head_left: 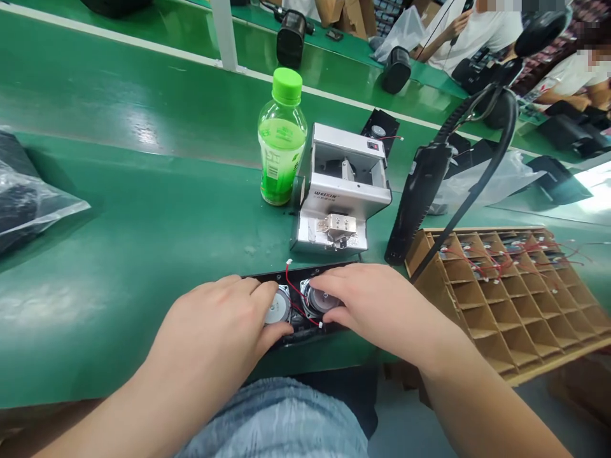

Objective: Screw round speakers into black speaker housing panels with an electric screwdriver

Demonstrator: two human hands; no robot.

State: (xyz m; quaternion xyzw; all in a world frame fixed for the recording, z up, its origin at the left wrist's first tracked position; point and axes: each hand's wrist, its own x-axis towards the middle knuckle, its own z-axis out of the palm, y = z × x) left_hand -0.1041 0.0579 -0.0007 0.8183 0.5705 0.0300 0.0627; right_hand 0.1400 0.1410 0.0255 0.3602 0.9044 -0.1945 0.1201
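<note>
A long black panel [296,275] lies on the green bench close to my body, carrying two round speakers. My left hand [214,315] grips the left speaker [279,309], thumb at its lower edge and fingers curled over its top left. Around the right speaker [325,298], the thumb and fingers of my right hand [377,302] are closed. Thin red wires with small white connectors [320,325] run between the speakers. Both ends of the panel are partly hidden under my hands.
Beyond the panel stand a silver machine [351,191] and a green-capped bottle [282,146]. To the right are an upright black tool [415,197] with a thick cable and a divided cardboard box [458,273] holding wired speakers. Plastic-wrapped black material [28,197] lies left. People work across the bench.
</note>
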